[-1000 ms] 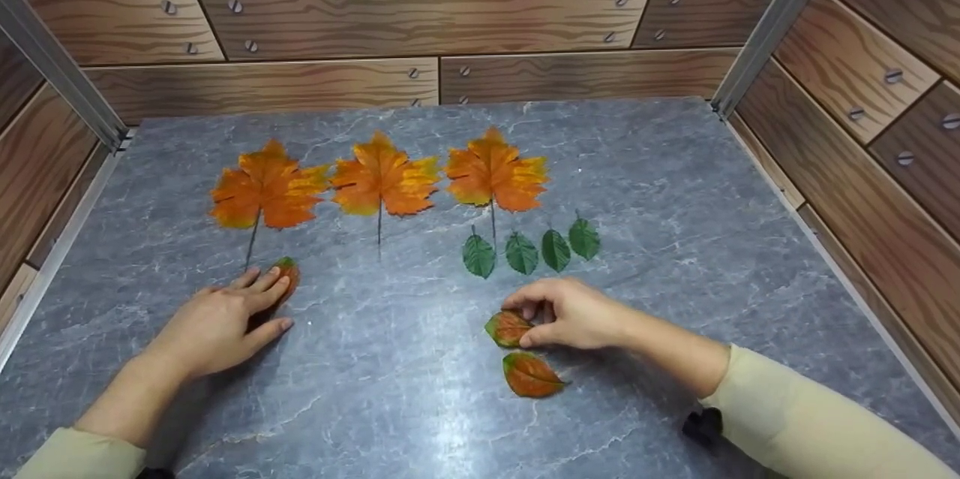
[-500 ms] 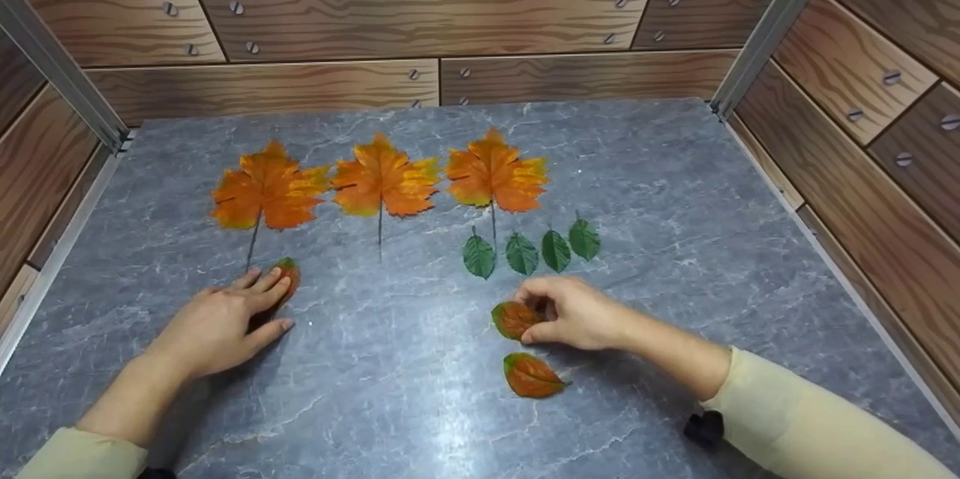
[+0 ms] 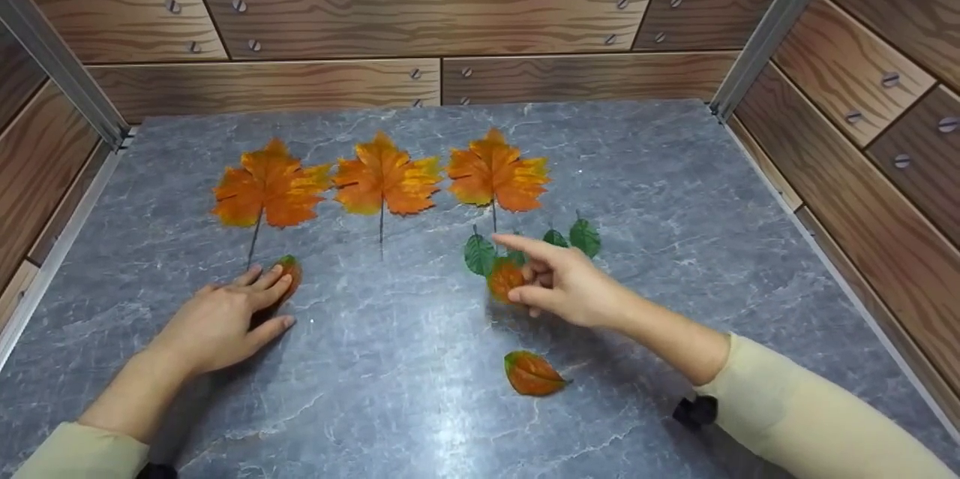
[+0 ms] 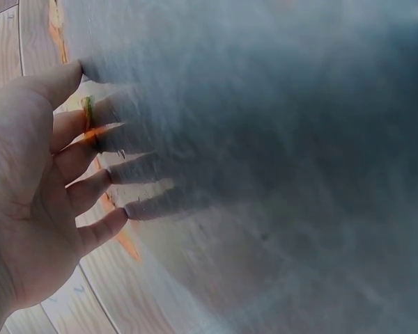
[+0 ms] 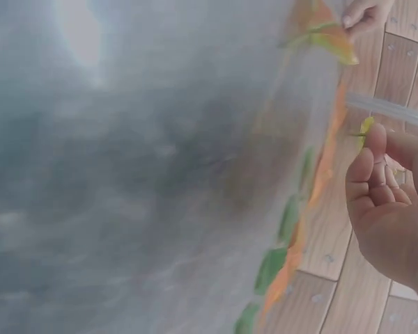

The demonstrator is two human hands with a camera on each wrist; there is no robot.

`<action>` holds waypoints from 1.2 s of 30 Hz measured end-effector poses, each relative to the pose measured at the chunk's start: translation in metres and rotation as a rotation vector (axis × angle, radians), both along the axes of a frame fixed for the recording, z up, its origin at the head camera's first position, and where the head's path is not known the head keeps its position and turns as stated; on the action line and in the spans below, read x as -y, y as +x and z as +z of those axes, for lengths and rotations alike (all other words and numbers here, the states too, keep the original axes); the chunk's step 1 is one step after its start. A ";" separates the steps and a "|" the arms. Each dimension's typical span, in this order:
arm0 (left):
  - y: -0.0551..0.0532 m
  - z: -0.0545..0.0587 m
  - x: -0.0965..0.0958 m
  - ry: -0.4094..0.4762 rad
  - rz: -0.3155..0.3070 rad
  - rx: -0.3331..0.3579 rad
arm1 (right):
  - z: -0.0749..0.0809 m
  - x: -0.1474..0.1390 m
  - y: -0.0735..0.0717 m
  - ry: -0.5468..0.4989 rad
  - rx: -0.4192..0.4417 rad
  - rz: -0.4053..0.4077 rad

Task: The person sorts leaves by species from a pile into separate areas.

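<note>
My right hand [image 3: 577, 287] pinches a small orange leaf with green edges [image 3: 504, 282] between thumb and curled fingers, its index finger stretched out. The leaf is above the table, in front of a row of green leaves [image 3: 478, 254] and partly hiding them. In the right wrist view only a yellowish edge of the held leaf [image 5: 366, 129] shows past the fingers. My left hand [image 3: 210, 325] lies with its fingers spread on the table, fingertips resting on another orange-green leaf [image 3: 291, 280]. A third such leaf [image 3: 534, 374] lies alone nearer the front.
Three large orange maple leaves [image 3: 386, 177] with thin stems lie side by side toward the back of the grey marbled table [image 3: 645, 164]. Wood-patterned walls [image 3: 427, 21] enclose the back and sides, with metal posts [image 3: 772, 28] in the corners.
My right hand has lifted the orange-green leaf off the table and moved it away from me toward the green leaves; its index finger has straightened. The left hand has stayed in place.
</note>
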State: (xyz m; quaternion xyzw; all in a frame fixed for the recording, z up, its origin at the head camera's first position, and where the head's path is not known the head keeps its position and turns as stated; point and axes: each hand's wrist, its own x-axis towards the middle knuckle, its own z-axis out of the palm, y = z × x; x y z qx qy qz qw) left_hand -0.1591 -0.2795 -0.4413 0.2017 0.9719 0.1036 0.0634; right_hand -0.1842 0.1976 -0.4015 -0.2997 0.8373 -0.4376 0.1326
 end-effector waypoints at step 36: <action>0.000 0.001 -0.001 -0.018 -0.018 -0.020 | -0.008 0.205 -0.048 -0.011 0.510 0.114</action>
